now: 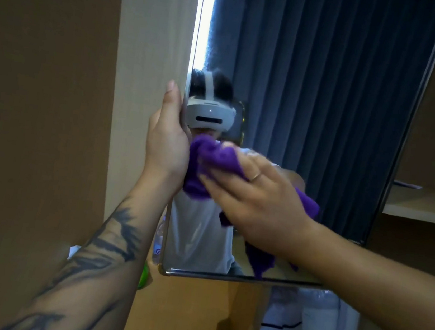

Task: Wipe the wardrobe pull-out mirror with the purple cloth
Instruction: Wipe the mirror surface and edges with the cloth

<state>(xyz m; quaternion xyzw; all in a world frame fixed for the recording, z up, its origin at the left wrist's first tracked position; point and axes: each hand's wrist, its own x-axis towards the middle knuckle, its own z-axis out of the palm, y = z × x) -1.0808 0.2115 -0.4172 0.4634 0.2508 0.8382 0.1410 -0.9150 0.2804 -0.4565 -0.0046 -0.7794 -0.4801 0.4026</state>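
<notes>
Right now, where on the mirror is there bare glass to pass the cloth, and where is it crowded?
Free: upper mirror, above both hands up to the top of the view. Also a lower-left patch between the left hand, the right hand and the bottom frame. Crowded: mid-left, where the left hand grips the edge and the right hand presses the cloth beside it.

Dim warm interior, bright daylight strip reflected in mirror (299, 120), soft blur, wide-angle bending at edges

A bedroom at home, wooden wardrobe (41, 86) with a shelf (426, 209), pull-out mirror (317, 95) showing long blue curtains
</notes>
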